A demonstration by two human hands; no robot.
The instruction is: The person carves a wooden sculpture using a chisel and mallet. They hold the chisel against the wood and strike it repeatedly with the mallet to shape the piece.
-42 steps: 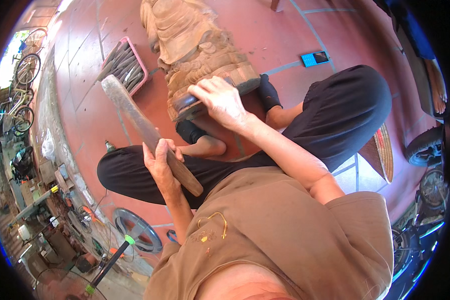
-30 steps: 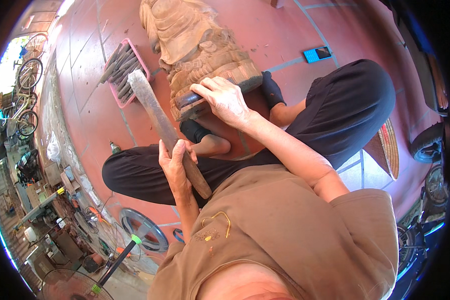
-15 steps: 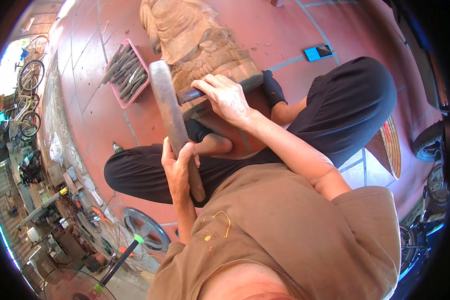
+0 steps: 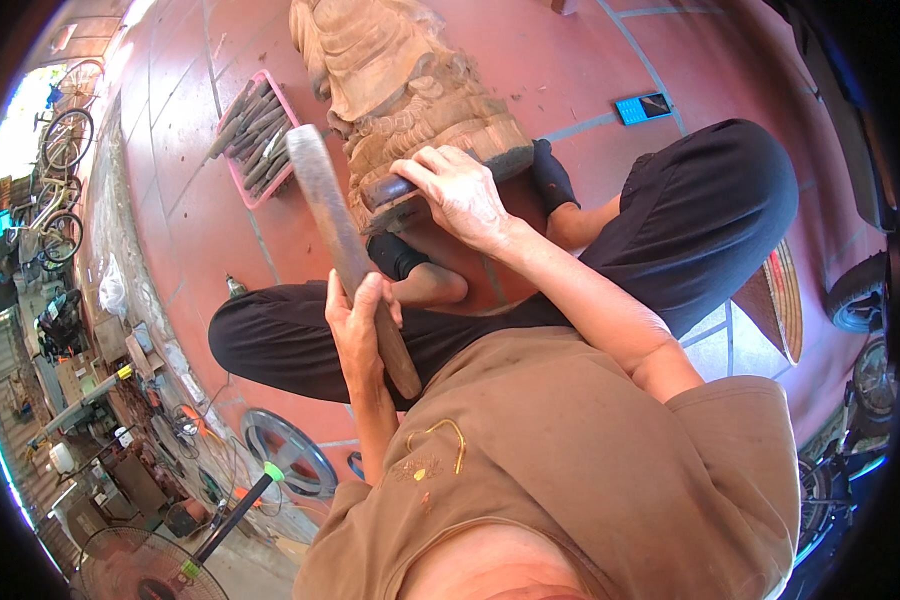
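Observation:
My left hand (image 4: 358, 318) is closed round the lower part of a long, flat-sided wooden mallet (image 4: 336, 215), which slants up and to the left. The mallet's upper end stands left of a chisel, apart from it. My right hand (image 4: 460, 203) wraps the chisel's dark, rounded handle (image 4: 390, 190); its blade is hidden. Both are by the base of a carved wooden statue (image 4: 410, 90), which lies on the floor with draped folds and finer relief near its base. My feet, in dark socks, flank that base.
Left of the statue, a pink basket (image 4: 288, 105) holds several chisels. A blue keypad phone (image 4: 643, 108) lies on the red tiled floor at right. Bicycles (image 4: 62, 185), a fan (image 4: 145, 568) and clutter stand at left. A woven hat (image 4: 778, 300) lies beside my right knee.
The mallet's upper end has swung a little left, away from the chisel handle. My right hand keeps its hold on the chisel, and the whole view has shifted slightly.

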